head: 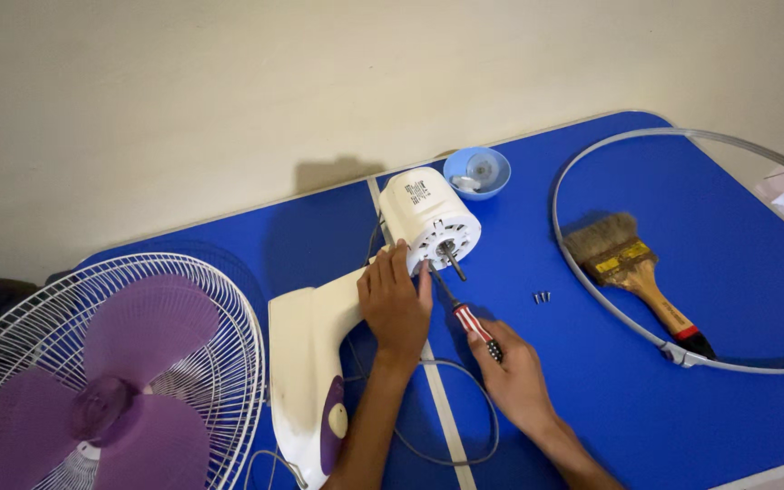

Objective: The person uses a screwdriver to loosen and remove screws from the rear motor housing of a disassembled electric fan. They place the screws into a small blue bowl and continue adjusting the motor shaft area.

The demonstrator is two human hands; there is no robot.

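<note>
worktop (682, 381): blue folding surface carrying everything, a pale seam running down its middle;
fan guard (38, 318): white wire cage lying at the left edge, purple blades (138, 381) sitting inside it;
guard ring (592, 281): thin grey hoop lying at the right, circling the paint brush (637, 272);
fan body (319, 363): cream stand lying on its side, its grey cord (465, 436) looping beneath the wrists;
motor housing (428, 218): white drum facing right, bare shaft (452, 258) sticking out; looking rigid, smooth and fairly heavy, so pressing on the neck beside it seems the safest hold;
left hand (396, 304): lying flat on the neck, fingers spread, grip open and merely pressing;
right hand (512, 367): grip closing around the screwdriver (469, 318), tip reaching the housing face;
bowl (477, 172): small, blue, sitting behind the housing;
screws (542, 297): tiny, loose, resting right of the shaft, likely rolling easily
</note>
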